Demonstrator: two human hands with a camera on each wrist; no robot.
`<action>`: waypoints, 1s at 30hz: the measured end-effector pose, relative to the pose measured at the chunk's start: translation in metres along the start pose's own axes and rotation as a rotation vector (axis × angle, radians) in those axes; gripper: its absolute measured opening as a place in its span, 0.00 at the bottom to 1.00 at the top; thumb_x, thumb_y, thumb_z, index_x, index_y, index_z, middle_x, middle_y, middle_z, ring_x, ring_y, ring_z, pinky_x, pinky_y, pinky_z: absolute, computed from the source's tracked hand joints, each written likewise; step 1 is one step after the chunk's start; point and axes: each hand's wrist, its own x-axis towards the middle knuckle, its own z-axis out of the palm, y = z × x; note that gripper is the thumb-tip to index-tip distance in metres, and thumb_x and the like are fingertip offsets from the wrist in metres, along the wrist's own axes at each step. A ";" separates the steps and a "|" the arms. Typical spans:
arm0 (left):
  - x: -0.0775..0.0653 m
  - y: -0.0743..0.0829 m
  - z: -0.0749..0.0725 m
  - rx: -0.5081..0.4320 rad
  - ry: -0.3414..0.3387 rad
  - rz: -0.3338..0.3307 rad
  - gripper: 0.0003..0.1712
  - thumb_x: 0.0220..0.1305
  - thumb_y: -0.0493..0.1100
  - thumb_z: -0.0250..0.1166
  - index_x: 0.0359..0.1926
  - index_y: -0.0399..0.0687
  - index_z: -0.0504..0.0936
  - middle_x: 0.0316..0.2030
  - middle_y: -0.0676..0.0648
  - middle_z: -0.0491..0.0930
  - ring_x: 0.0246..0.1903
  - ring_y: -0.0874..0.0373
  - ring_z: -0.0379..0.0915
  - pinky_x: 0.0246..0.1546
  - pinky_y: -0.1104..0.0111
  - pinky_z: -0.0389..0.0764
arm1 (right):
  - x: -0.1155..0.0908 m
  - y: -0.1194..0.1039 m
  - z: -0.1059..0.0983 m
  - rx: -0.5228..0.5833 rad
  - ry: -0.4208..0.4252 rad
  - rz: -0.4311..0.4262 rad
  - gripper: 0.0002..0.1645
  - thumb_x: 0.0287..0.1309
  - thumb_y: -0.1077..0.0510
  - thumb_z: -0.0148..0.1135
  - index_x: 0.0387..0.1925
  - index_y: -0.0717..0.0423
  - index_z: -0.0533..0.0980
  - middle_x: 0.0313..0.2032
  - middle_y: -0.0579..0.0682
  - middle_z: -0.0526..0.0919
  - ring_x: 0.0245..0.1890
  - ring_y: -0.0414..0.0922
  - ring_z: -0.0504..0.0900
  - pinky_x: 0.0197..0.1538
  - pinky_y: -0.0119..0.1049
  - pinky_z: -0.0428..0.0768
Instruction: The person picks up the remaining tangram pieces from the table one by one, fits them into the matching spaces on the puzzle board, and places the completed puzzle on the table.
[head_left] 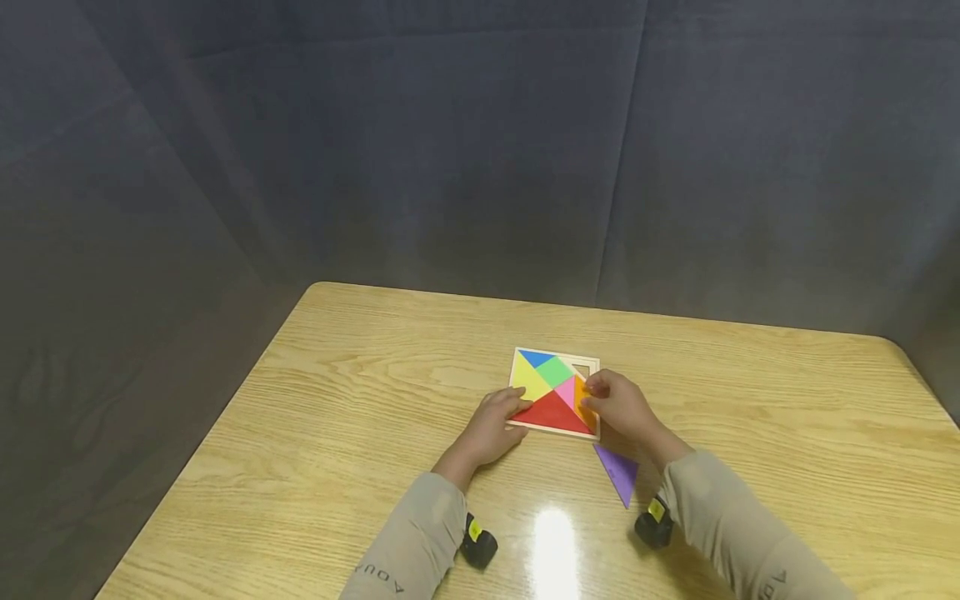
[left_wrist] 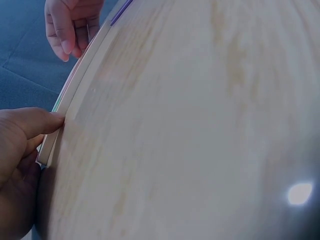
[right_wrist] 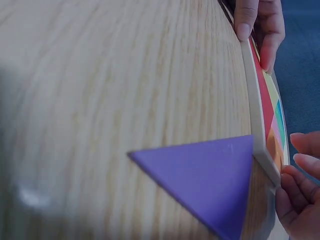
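Note:
A square tangram tray (head_left: 557,431) with a pale wooden rim lies on the table, filled with flat coloured pieces. My left hand (head_left: 491,425) grips its left side, thumb against the outer edge and fingertips over the yellow triangle (head_left: 527,379) and red triangle (head_left: 551,411). At the right rim, my right hand (head_left: 618,406) touches the orange parallelogram (head_left: 582,404) with loosely bent fingers; that piece lies in the tray, partly covered. A bare corner shows at the tray's far right. The purple triangle (right_wrist: 200,180) lies flat on the table by the near right corner.
Blue (head_left: 536,357), green (head_left: 555,372) and pink (head_left: 566,390) pieces also sit in the tray. The wooden table (head_left: 337,433) extends around it, with a dark cloth (head_left: 450,167) behind. Black wrist cameras (head_left: 478,546) hang below both sleeves.

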 end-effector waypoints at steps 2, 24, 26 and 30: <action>0.000 0.000 0.000 0.001 0.000 0.001 0.22 0.53 0.37 0.60 0.51 0.42 0.73 0.57 0.47 0.62 0.59 0.52 0.51 0.58 0.62 0.55 | -0.001 0.000 -0.001 -0.006 -0.009 -0.002 0.12 0.46 0.66 0.59 0.35 0.68 0.70 0.35 0.59 0.75 0.40 0.54 0.73 0.45 0.45 0.72; 0.000 0.004 -0.001 0.024 -0.002 -0.007 0.21 0.53 0.38 0.60 0.51 0.42 0.73 0.57 0.47 0.62 0.59 0.52 0.51 0.57 0.62 0.56 | -0.023 -0.001 -0.014 -0.064 -0.136 -0.021 0.11 0.44 0.67 0.58 0.34 0.64 0.71 0.30 0.54 0.75 0.33 0.49 0.73 0.38 0.43 0.72; 0.000 0.004 -0.001 0.025 0.001 -0.006 0.21 0.53 0.37 0.60 0.51 0.42 0.73 0.57 0.47 0.62 0.59 0.52 0.51 0.57 0.62 0.56 | -0.024 -0.001 -0.015 -0.077 -0.150 -0.015 0.12 0.43 0.66 0.60 0.34 0.63 0.71 0.30 0.53 0.75 0.32 0.48 0.73 0.38 0.42 0.72; 0.000 0.004 0.001 0.030 0.007 -0.004 0.21 0.52 0.37 0.60 0.51 0.42 0.73 0.57 0.47 0.63 0.58 0.52 0.52 0.57 0.62 0.56 | -0.028 -0.002 -0.016 -0.105 -0.175 -0.025 0.13 0.42 0.64 0.62 0.33 0.63 0.71 0.29 0.52 0.76 0.31 0.47 0.73 0.36 0.41 0.72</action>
